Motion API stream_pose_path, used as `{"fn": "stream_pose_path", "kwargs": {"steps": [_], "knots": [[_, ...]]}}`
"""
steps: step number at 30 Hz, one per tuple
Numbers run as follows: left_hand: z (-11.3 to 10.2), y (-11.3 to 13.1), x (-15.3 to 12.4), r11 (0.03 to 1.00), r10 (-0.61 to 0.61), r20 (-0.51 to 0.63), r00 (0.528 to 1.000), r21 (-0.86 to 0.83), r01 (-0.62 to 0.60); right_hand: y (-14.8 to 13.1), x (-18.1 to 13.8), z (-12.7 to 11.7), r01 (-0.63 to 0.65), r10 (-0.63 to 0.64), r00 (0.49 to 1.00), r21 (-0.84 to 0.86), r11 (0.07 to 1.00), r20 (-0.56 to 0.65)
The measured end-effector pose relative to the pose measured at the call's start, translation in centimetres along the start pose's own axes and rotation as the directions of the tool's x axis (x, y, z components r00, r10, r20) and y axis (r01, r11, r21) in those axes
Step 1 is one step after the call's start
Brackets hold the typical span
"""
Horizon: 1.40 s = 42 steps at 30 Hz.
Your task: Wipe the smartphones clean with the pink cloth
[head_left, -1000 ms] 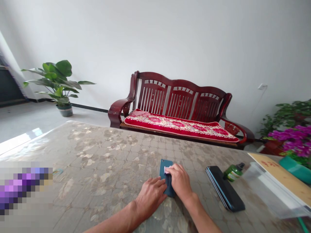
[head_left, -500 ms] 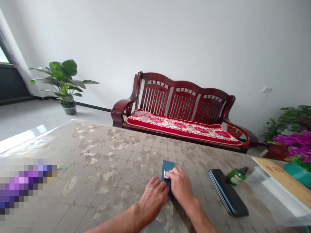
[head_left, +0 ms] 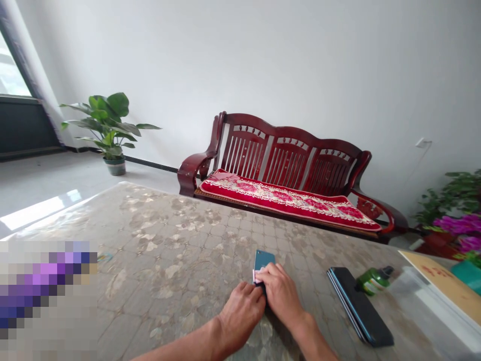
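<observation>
A blue smartphone (head_left: 264, 257) lies on the table, its back with the camera facing up. Its near part is covered by my hands. My left hand (head_left: 243, 309) is closed around the near end, fingers curled at the phone's left edge. My right hand (head_left: 281, 291) pinches a small pinkish-white piece, perhaps cloth or a wipe (head_left: 257, 276), and presses it against the phone's back. The fingers of both hands nearly touch.
On the right lie a stack of dark phones (head_left: 361, 307), a green bottle (head_left: 374, 281), a tan envelope (head_left: 438, 273) and a clear plastic container (head_left: 417, 296). A pixelated purple item (head_left: 45, 278) is at left. Beyond the table stands a wooden sofa (head_left: 285, 155).
My right hand has slid the pinkish-white piece slightly down the phone's back, closer to my left hand. The whole view has shifted a little.
</observation>
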<state>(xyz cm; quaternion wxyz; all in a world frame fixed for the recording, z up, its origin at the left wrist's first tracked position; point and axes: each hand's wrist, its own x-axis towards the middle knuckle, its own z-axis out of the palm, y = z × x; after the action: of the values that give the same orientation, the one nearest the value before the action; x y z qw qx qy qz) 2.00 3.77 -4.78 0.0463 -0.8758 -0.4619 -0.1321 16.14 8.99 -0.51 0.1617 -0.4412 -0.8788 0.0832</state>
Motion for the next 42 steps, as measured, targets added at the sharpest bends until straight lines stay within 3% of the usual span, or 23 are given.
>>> {"fn": "stream_pose_path", "kwargs": {"steps": [6,11,14,17,19,21,24,29,36,42], "knots": [[-1.1,-0.1,-0.4,0.997,0.048,0.082,0.995,-0.06,-0.043,0.8,2.8,0.3,-0.106,0.102,0.993,-0.08,0.991,-0.058],[-1.1,-0.6,-0.5,0.994,0.022,-0.017,1.0,-0.103,-0.024,0.4,1.9,0.6,-0.092,0.088,0.994,-0.06,0.994,-0.066],[-1.5,-1.8,-0.3,0.97,-0.094,-0.145,0.985,-0.235,0.058,-0.3,-0.3,0.4,-0.045,0.045,0.997,0.002,0.999,-0.068],[-2.3,-3.5,0.3,0.905,-0.304,-0.247,0.92,-0.377,0.198,-0.6,-1.4,-0.1,-0.04,0.043,0.996,0.033,0.999,-0.079],[-2.7,-4.6,1.0,0.881,-0.344,-0.277,0.897,-0.426,0.206,-0.6,-1.3,-0.3,-0.05,0.052,0.996,0.034,0.998,-0.07],[-2.8,-5.4,1.9,0.894,-0.313,-0.251,0.916,-0.403,0.195,-0.5,-0.8,-0.3,-0.055,0.057,0.997,0.028,0.998,-0.051],[-2.2,-6.4,3.1,0.932,-0.245,-0.103,0.964,-0.298,0.205,-0.3,-0.1,-0.3,-0.051,0.051,0.998,0.002,0.999,-0.028],[-1.1,-8.0,4.3,0.976,-0.065,0.027,0.998,-0.205,0.069,0.5,0.7,-0.7,-0.067,0.065,0.997,-0.037,0.997,-0.041],[-1.0,-8.9,6.3,0.976,0.108,0.092,0.99,-0.199,-0.088,0.8,-0.3,-0.9,-0.092,0.093,0.995,0.011,0.996,-0.047],[-1.4,-8.8,8.2,0.929,0.341,0.155,0.927,-0.207,-0.307,-0.3,-3.5,-0.6,-0.039,0.044,0.998,0.105,0.994,-0.048]]}}
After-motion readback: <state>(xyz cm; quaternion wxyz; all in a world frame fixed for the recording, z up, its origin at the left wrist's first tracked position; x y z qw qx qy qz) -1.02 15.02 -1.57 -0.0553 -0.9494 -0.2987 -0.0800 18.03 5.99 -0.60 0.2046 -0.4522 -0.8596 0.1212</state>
